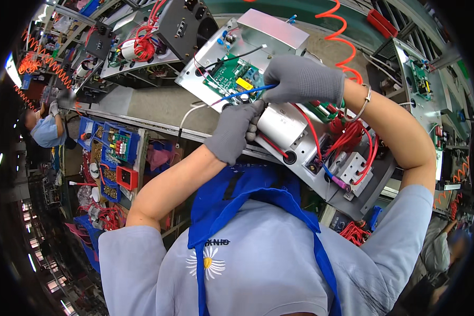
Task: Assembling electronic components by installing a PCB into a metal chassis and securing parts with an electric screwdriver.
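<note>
A metal chassis [196, 79] with a green circuit board [229, 73] lies on the bench before me. My right hand [300, 80], in a grey knitted glove, has its fingers closed on a blue wire [247, 92] that runs leftward across the board's near edge. Close beside it, my gloved left hand [231, 131] is closed, its fingertips against the left end of a big silver cylindrical capacitor [282, 126]; what they grip is hidden. Right of the capacitor are a bundle of red wires [347, 134] and a light grey breaker block [354, 167].
A coiled orange air hose [347, 39] hangs at the back. Another chassis with a dark panel [179, 31] stands at the far left, and one more unit [418, 79] at the right. Blue parts bins [124, 142] sit at left, beyond which a person [47, 126] works.
</note>
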### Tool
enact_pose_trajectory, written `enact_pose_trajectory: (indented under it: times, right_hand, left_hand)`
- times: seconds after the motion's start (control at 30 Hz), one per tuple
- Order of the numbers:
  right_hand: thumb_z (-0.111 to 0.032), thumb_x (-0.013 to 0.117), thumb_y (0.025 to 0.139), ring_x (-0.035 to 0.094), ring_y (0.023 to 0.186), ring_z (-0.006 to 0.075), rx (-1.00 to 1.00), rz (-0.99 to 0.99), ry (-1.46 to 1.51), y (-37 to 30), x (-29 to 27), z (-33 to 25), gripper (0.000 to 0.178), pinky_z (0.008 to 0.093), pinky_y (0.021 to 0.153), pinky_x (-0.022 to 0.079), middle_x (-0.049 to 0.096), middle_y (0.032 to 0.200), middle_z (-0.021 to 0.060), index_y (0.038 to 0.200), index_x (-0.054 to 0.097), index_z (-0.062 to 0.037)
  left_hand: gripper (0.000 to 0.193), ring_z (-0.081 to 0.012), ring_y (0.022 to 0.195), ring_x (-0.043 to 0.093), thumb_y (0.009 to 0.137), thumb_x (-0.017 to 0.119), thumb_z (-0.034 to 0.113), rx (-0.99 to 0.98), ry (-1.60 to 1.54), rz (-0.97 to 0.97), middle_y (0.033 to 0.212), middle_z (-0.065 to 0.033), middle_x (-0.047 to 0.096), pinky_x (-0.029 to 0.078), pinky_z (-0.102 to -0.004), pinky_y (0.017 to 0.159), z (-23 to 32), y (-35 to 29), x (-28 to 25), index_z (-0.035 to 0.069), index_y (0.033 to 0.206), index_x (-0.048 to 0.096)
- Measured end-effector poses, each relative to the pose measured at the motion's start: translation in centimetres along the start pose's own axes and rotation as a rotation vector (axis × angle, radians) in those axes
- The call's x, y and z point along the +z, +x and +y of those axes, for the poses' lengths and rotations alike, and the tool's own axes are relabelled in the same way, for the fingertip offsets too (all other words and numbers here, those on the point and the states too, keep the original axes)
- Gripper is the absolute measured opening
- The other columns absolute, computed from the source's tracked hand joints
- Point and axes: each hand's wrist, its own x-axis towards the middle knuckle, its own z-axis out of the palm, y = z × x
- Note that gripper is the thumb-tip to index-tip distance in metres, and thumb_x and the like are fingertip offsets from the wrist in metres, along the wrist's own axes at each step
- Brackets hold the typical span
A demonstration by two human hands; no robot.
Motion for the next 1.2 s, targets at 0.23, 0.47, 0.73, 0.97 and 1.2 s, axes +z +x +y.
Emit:
enact_pose_trajectory:
  times: [0.23,0.47,0.73,0.97,1.2]
  right_hand:
    - [-0.042,0.059,0.092,0.053,0.055,0.0114,-0.164,0.218,0.129,0.3,-0.7,0.8,0.046,0.0325,0.054,0.047,0.057,0.059,0.0066,0.080,0.068,0.0020]
    - [-0.046,0.050,0.096,0.059,0.071,0.0110,-0.331,0.526,0.275,-3.9,-5.8,-4.4,0.049,0.0256,0.059,0.049,0.065,0.080,0.0075,0.097,0.071,-0.0013]
    - [-0.038,0.057,0.096,0.060,0.064,0.0055,0.307,0.559,0.346,-12.9,-1.8,-12.5,0.041,0.0203,0.057,0.047,0.065,0.085,0.0018,0.113,0.067,-0.0016]
    - [-0.017,0.059,0.096,0.064,0.069,0.0166,0.542,0.912,0.351,-12.3,11.3,-12.2,0.019,0.0306,0.063,0.050,0.064,0.083,0.0114,0.109,0.062,-0.0044]
    - [-0.009,0.060,0.093,0.064,0.076,0.0237,0.588,1.062,0.050,-10.3,15.2,-10.2,0.017,0.0334,0.066,0.051,0.063,0.087,0.0128,0.110,0.062,-0.0042]
  left_hand:
    - [0.033,-0.0062,0.048,0.039,0.090,0.067,0.039,0.010,0.047,0.083,0.063,0.0033,0.047,0.032,-0.0220,0.041,-0.4,-0.2,0.4,0.010,0.076,0.059]
    - [0.016,-0.0046,0.050,0.042,0.091,0.066,0.024,0.015,-0.023,-0.109,0.068,0.0034,0.054,0.033,-0.0213,0.041,-0.1,1.0,-0.1,0.010,0.085,0.063]
    - [0.037,-0.0118,0.088,0.056,0.096,0.056,0.020,-0.011,-0.290,-0.387,0.103,-0.0080,0.059,0.049,-0.0226,0.071,-4.0,-2.4,-6.1,0.001,0.127,0.052]
    - [0.034,-0.0202,0.098,0.064,0.099,0.048,0.016,-0.271,0.037,-0.780,0.118,-0.0172,0.061,0.056,-0.0267,0.078,-8.4,-0.3,-3.3,-0.003,0.127,0.050]
    - [0.031,-0.0225,0.077,0.068,0.101,0.041,0.012,-0.100,0.268,-0.896,0.103,-0.0197,0.063,0.059,-0.0288,0.063,-11.4,2.7,-1.2,-0.006,0.125,0.046]
